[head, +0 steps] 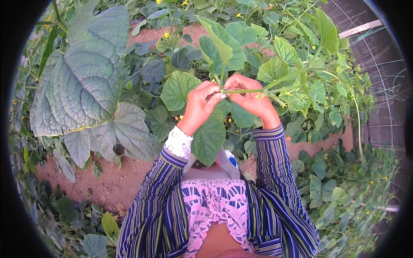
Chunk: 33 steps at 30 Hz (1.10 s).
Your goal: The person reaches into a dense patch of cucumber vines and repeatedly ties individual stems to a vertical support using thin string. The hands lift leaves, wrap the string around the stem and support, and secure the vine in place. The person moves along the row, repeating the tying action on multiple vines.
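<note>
Both hands meet at a green vine stem (274, 83), which looks like a cucumber plant's. My left hand (201, 103) pinches the stem's near end between thumb and fingers, at a leaf joint. Just to its right, my right hand (253, 98) has its fingers curled around the same stem. From the joint a large leaf (224, 45) rises on its stalk. Small yellow flowers (260, 95) and tendrils sit along the stem right of my hands. Broad green leaves (209, 138) hang below my wrists. What lies between my fingertips is partly hidden.
A big dark leaf (87, 71) looms close at the left. Bare reddish soil (106, 182) runs between rows of vines. A whitish bag or apron (222, 167) is at my waist. On the right are strings and dark sheeting (374, 67) with a pale bar (359, 28).
</note>
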Available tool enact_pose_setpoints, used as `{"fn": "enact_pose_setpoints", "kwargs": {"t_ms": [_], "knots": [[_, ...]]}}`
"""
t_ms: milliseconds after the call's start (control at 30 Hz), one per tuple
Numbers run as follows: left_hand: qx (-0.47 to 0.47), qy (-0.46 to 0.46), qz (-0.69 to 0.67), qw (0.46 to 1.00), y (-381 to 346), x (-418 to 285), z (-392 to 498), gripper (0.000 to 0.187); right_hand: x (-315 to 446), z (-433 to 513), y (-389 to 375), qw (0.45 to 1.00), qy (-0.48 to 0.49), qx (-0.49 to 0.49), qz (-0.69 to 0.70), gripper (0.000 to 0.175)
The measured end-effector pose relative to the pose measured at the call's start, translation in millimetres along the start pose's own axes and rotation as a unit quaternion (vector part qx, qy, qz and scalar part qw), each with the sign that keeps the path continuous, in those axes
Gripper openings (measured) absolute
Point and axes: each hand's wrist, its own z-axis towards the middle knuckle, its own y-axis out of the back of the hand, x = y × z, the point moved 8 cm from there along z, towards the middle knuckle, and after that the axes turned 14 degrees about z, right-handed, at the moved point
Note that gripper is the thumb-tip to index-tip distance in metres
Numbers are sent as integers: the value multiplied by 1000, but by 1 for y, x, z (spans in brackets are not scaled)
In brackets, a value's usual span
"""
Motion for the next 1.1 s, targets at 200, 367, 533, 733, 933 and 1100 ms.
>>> {"fn": "enact_pose_setpoints", "kwargs": {"t_ms": [200,367,533,733,933,1100], "knots": [[1,-3,37,999,7,-2,0,13,-9,1,-1,989,110,-46,86,8],[-21,23,73,997,21,10,0,10,3,-13,13,969,153,-171,93,12],[-18,36,98,994,25,13,-3,9,35,-27,0,899,246,-149,-329,6],[-43,-3,114,993,25,10,-1,11,30,-15,29,928,267,-257,33,10],[-68,8,96,993,31,14,2,9,29,-22,-19,970,217,-98,43,38],[-9,-1,270,963,28,-14,12,15,14,-4,-20,945,249,-185,101,9]]}}
